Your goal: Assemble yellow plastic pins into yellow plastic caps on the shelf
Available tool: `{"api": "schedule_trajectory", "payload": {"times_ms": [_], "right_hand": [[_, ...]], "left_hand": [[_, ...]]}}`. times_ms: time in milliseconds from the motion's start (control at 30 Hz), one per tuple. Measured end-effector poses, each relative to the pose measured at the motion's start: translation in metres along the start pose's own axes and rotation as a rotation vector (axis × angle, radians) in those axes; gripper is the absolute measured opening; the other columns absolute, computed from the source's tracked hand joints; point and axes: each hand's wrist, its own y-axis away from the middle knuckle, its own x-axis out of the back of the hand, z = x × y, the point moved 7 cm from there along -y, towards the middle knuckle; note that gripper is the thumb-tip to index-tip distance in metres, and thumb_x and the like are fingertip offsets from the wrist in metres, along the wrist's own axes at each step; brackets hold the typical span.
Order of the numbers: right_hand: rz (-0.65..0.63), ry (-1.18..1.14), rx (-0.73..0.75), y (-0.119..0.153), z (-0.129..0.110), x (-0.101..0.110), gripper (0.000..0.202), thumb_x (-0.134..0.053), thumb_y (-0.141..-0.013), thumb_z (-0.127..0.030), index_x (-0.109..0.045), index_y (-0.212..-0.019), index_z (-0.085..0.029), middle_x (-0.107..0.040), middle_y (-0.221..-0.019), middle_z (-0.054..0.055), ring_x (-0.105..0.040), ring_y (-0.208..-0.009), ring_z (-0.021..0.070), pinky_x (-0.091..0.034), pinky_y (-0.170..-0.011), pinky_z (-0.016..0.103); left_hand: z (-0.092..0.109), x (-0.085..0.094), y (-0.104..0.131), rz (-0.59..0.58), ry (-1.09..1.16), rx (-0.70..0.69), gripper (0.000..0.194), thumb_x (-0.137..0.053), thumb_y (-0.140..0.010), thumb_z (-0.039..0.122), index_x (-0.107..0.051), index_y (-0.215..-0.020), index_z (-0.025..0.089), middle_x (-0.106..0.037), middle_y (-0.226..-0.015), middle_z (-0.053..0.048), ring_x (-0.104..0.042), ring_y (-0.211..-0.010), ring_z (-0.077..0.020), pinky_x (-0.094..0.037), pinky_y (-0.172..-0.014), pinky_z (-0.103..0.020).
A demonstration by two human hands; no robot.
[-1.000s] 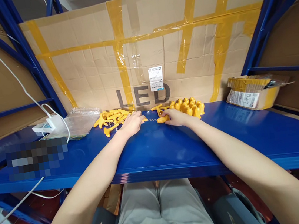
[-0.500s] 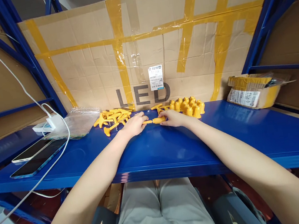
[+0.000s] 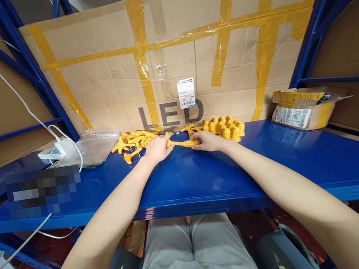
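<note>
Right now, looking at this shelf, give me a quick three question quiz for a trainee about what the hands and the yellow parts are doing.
1. True or false: both hands grip one yellow plastic piece between them.
2. Which lies nearer the left hand: A, the loose T-shaped yellow parts, or B, the upright yellow caps?
3. What printed word shows on the cardboard sheet behind the blue shelf?

Key: 1 true, the right hand holds its other end; 2 A; 3 LED.
</note>
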Motion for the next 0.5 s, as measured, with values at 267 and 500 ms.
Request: {"api": "schedule_trajectory", "payload": {"times_ms": [267,500], "right_hand": [[0.031,-0.047,0.037,-0.003,0.006,-0.001,0.026,-0.068,-0.081,-0.025,-0.070,-0.105,-0.016,-0.073,-0.104,0.007,-0.066,-0.091,0.0201,-0.050,-0.082,0.029],[0.023,-0.064,0.036,-0.003,0.007,-0.001,0.033,-0.069,-0.080,-0.023,-0.069,-0.112,-0.014,-0.072,-0.106,0.009,-0.066,-0.087,0.0188,-0.050,-0.081,0.029]], "left_hand": [[-0.004,-0.003,0.000,-0.049,0.030,0.104,0.047,-0.056,-0.084,0.041,-0.055,-0.128,0.025,-0.072,-0.103,-0.008,-0.068,-0.098,-0.0282,-0.050,-0.081,-0.035],[-0.003,-0.011,0.001,-0.159,0.218,0.094,0.037,-0.059,-0.080,0.030,-0.053,-0.116,0.026,-0.070,-0.068,0.003,-0.068,-0.077,-0.0225,-0.048,-0.072,-0.030]]}}
